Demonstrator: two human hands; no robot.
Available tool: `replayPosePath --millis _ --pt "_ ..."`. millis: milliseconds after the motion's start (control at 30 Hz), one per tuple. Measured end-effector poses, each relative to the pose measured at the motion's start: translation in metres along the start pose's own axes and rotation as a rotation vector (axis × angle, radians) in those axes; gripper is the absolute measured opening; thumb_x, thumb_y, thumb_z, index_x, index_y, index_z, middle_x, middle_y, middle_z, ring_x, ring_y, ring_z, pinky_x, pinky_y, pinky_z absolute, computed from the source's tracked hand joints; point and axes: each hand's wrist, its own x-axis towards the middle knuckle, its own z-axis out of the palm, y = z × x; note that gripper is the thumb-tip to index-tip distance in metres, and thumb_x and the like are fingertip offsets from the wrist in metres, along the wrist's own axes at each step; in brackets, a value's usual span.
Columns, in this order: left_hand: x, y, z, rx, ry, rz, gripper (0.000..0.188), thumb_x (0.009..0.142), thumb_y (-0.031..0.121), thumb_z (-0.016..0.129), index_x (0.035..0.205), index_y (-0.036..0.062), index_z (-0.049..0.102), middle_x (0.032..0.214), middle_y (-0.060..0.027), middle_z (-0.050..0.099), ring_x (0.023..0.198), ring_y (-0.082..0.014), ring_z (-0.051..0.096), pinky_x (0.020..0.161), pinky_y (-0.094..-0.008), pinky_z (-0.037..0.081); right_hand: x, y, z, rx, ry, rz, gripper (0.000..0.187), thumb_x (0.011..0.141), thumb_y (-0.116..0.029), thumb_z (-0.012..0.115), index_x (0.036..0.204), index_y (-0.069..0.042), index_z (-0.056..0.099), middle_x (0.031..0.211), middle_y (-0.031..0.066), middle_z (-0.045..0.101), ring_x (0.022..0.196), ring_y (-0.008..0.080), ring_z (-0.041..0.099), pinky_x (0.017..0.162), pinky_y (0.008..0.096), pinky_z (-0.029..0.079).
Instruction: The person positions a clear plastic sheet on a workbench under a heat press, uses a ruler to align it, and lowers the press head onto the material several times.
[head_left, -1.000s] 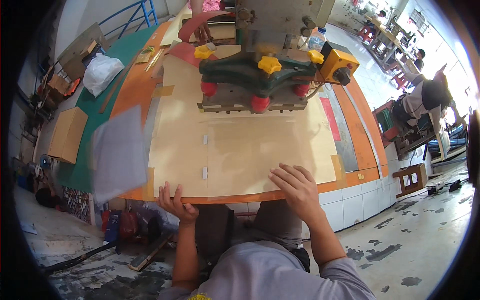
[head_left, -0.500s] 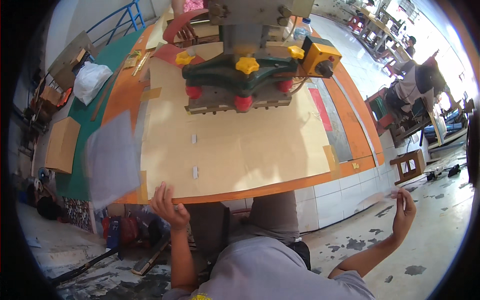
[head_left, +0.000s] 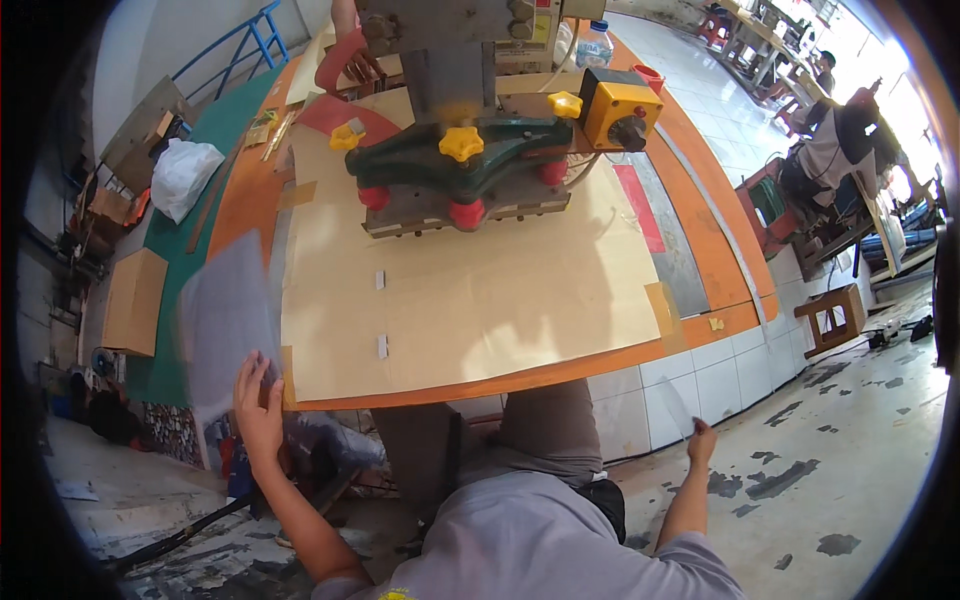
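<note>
Orange worktable (head_left: 730, 270) — tan cardboard sheet (head_left: 470, 300) taped flat on top, green press machine (head_left: 460, 170) on it.

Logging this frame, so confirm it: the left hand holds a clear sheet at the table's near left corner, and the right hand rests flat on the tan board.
Not quite. The right hand is off the tan board, lowered beside the table and pinching a thin clear piece, as the head view shows. The left hand does hold the clear sheet there.

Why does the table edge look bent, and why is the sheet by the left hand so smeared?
In the head view, the fisheye lens bows the orange table edge toward the rim, with black corners around the round picture. The clear sheet at the left hand is streaked by motion blur. Daylight washes out the upper right, and the right hand looks fairly sharp.
</note>
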Motion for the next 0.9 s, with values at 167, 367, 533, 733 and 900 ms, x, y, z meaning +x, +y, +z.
replayPosePath --millis 167,367,533,733,900 --pt "0.006 -0.011 -0.009 -0.103 -0.01 -0.03 0.029 0.095 0.012 0.071 0.122 0.0006 0.073 0.138 -0.0135 0.066 0.129 -0.0329 0.061 0.11 -0.0421 0.047 -0.052 0.028 0.109 -0.055 -0.43 0.203 0.041 0.095 -0.007 0.06 0.135 -0.01 0.069 0.119 0.0194 0.075 0.109 0.0326 0.072 0.096 0.0401 0.056" --pt "0.011 -0.027 -0.02 -0.111 0.027 -0.092 0.02 0.097 0.011 0.07 0.11 -0.0037 0.074 0.128 -0.0158 0.071 0.117 -0.0337 0.068 0.101 -0.0401 0.053 -0.1 0.045 0.239 -0.131 -0.713 0.143 0.05 0.09 -0.019 0.074 0.139 -0.014 0.065 0.128 0.0216 0.07 0.114 0.0337 0.07 0.099 0.0426 0.056" --pt "0.021 -0.028 -0.006 -0.137 0.008 -0.026 0.016 0.097 0.012 0.07 0.1 -0.0044 0.07 0.121 -0.0151 0.074 0.111 -0.03 0.07 0.096 -0.0393 0.054 -0.055 0.007 0.202 -0.042 -0.994 -0.35 0.033 0.1 -0.028 0.061 0.122 -0.006 0.073 0.125 0.0173 0.073 0.116 0.0394 0.068 0.102 0.0457 0.054" --pt "0.053 -0.089 -0.04 -0.284 0.08 -0.309 0.012 0.102 0.012 0.065 0.098 0.001 0.067 0.122 -0.0112 0.074 0.109 -0.0213 0.071 0.088 -0.0334 0.055 -0.001 -0.167 0.062 -0.426 -0.936 -0.619 0.041 0.103 -0.037 0.051 0.105 -0.005 0.076 0.116 0.0209 0.073 0.11 0.0417 0.067 0.098 0.0492 0.053" --pt "0.071 -0.05 -0.044 -0.729 0.38 -0.084 0.01 0.109 0.017 0.059 0.111 0.008 0.056 0.118 -0.0138 0.074 0.108 -0.0188 0.071 0.085 -0.0305 0.053 -0.028 -0.36 -0.089 -0.058 -1.156 -0.45 0.039 0.105 -0.031 0.053 0.097 -0.001 0.076 0.104 0.0144 0.078 0.093 0.0334 0.076 0.091 0.0407 0.058"
